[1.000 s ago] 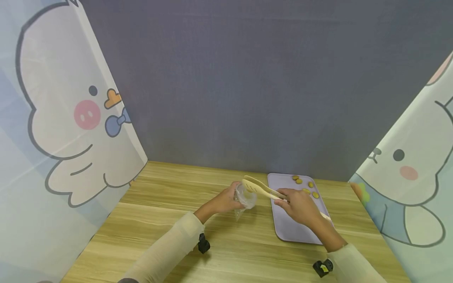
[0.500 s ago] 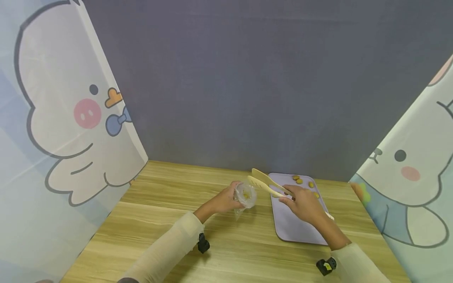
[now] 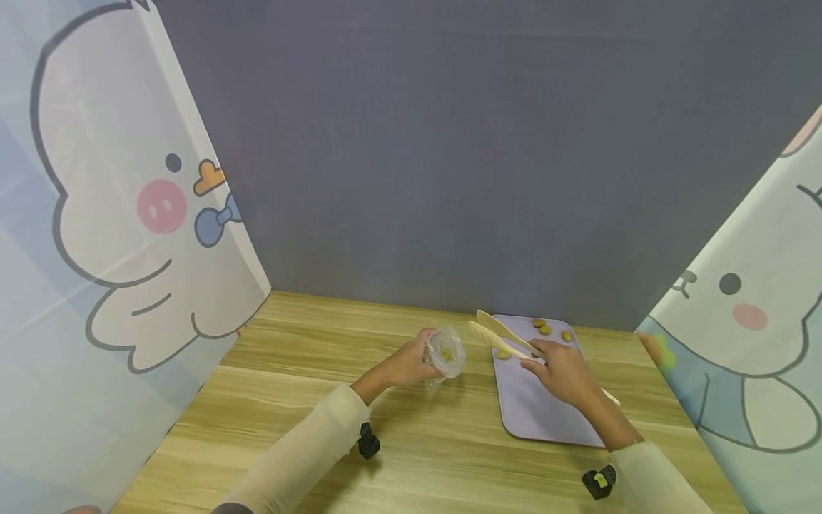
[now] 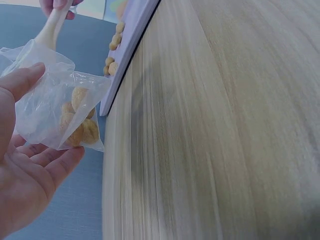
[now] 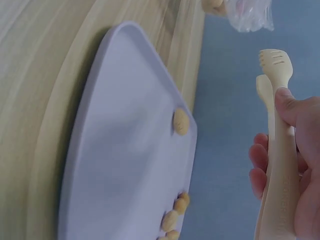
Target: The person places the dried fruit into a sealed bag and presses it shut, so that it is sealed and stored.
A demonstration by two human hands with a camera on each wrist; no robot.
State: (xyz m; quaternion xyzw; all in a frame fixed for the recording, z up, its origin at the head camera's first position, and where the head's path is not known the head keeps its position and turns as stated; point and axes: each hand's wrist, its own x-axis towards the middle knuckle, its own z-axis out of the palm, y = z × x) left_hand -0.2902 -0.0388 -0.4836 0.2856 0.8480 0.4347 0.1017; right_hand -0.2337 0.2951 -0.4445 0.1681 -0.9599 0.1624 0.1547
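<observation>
In the lower centre of the head view, a left hand [image 3: 407,363] holds a clear, crinkled plastic bag [image 3: 456,360] above the wood-grain surface [image 3: 417,460], its thumb on one side and its fingers curved round the other. This grip seems meant to spread the round mouth, which faces up toward the head camera, while several small, rounded tan pieces [image 4: 90,131] sit low in the bag, likely settled there by their own weight. Farther right, a right hand [image 3: 565,375] grips cream-coloured tongs with slotted tips [image 3: 509,343], fingers and thumb wrapped round the handles; the tips stand slightly apart with nothing between them, probably because the squeeze is light. They point left toward the bag, apart from it, over the upper left of a lavender, round-cornered rectangular tray [image 3: 546,417]. One matching tan piece [image 5: 181,121] lies alone near the tray's edge, and others [image 3: 545,330] lie toward its far end, where the low rim would probably stop them rolling off.
</observation>
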